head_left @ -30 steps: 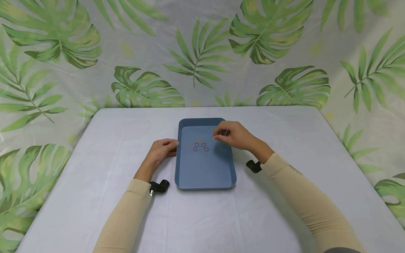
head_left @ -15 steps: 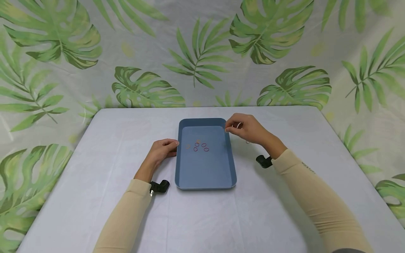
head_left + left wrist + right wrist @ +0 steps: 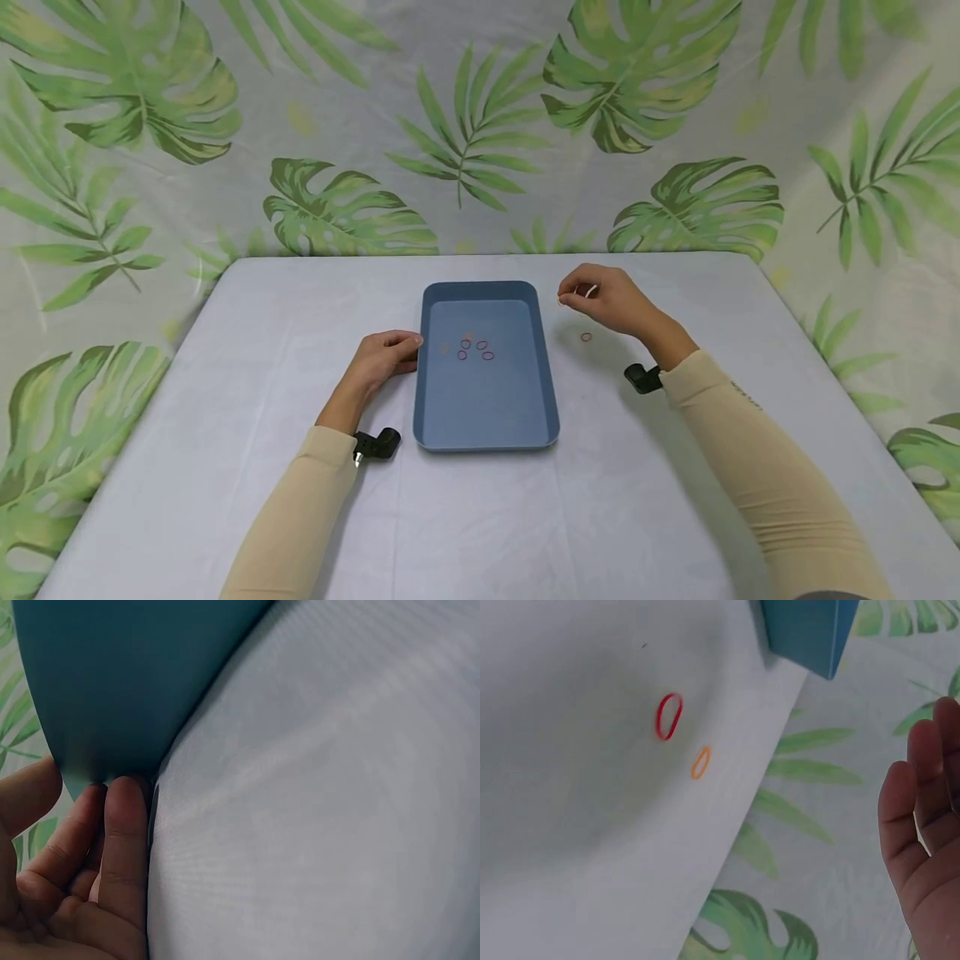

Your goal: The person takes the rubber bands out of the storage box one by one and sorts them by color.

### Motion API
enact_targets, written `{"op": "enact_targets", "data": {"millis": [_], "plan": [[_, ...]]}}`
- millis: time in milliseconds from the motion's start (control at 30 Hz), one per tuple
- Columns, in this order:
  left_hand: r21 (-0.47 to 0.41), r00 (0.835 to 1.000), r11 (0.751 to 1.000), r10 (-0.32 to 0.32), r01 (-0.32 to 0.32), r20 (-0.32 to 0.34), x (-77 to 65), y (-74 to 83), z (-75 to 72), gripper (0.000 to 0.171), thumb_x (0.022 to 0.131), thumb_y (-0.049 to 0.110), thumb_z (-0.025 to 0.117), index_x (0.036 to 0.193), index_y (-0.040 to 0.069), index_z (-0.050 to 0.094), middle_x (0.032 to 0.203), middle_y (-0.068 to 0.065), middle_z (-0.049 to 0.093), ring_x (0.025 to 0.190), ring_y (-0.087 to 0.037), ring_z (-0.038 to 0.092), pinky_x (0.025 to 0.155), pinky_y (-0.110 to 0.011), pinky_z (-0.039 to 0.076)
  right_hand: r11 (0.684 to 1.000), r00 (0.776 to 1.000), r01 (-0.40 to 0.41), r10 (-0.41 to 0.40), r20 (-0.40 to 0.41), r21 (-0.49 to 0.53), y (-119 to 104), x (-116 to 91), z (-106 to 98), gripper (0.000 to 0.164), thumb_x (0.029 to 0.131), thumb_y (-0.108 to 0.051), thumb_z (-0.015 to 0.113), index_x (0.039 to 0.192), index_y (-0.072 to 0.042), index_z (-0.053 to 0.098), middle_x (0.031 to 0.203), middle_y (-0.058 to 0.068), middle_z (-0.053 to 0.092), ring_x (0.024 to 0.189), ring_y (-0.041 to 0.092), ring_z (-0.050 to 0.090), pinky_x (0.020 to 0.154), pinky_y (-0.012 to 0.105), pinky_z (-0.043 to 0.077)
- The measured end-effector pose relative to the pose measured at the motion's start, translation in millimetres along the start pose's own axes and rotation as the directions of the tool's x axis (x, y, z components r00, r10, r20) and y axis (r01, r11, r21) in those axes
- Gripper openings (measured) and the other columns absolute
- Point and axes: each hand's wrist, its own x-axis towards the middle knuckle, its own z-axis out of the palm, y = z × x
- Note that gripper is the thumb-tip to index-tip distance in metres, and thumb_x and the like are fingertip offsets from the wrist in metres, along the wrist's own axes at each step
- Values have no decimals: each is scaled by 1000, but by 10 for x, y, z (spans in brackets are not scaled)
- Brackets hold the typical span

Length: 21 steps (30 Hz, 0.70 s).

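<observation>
My left hand (image 3: 384, 357) holds the left side of a blue tray (image 3: 487, 408), thumb at the rim and fingertips (image 3: 125, 802) against the outer wall. Within the tray lie several thin red rubber bands (image 3: 488, 356) and paler orange ones (image 3: 445, 347). Beyond the tray's right rim my right hand (image 3: 611, 300) hovers over the table, thumb and index tips close together with a small orange tint there; I cannot tell whether they pinch a band. Below it on the cloth lie a red rubber band (image 3: 669, 717) and an orange rubber band (image 3: 700, 763), the latter hidden from the head view.
A white cloth covers the table (image 3: 300, 300), whose far edge meets a leaf-patterned backdrop (image 3: 480, 125). Each wrist wears a small black camera, the left one (image 3: 386, 443) beside the tray and the right one (image 3: 642, 378) above the cloth.
My right hand has moved from over the tray's right part outward to the right, past the rim, uncovering the red rubber band on the cloth. The left hand and tray stay put.
</observation>
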Motion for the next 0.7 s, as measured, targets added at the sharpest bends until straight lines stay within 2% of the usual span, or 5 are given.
{"op": "enact_targets", "data": {"millis": [200,267,400,533,700], "plan": [[-3,1000,1000,-3,3,6,3,2,-12,36,97,19,63,126,-3,64,127,-20,65,90,-5,67,82,-21,61,997,997,-73,73,-10,-24,166,-49,-39,7,94,-15,68,99,-10,71,98,7,70,82,16,61,72,28,54],[1,1000,1000,-3,3,8,5,10,-21,37,98,20,63,127,-3,64,128,-19,65,89,-5,67,82,-21,61,992,993,-121,121,-16,-24,225,-58,-57,7,95,-15,68,99,-10,72,98,8,70,83,18,62,71,30,53],[9,1000,1000,-9,9,14,12,4,-36,39,98,21,64,128,-3,63,129,-19,64,88,-4,67,82,-20,61,973,973,-229,229,-3,-31,349,-91,-81,10,96,-19,66,99,-10,71,100,11,70,88,24,63,71,33,51],[4,1000,1000,-11,11,14,9,3,-35,39,98,21,63,128,-2,63,130,-19,63,89,-4,67,83,-21,61,952,952,-303,305,30,-48,488,-135,-94,18,99,-23,62,103,-8,70,105,15,69,93,29,63,76,37,51],[2,1000,1000,-6,6,14,10,4,-29,38,98,20,63,128,-2,63,130,-20,63,90,-5,67,83,-21,61,917,917,-392,396,44,-68,625,-173,-99,19,99,-23,62,103,-7,70,107,16,68,94,30,63,74,33,50]]}}
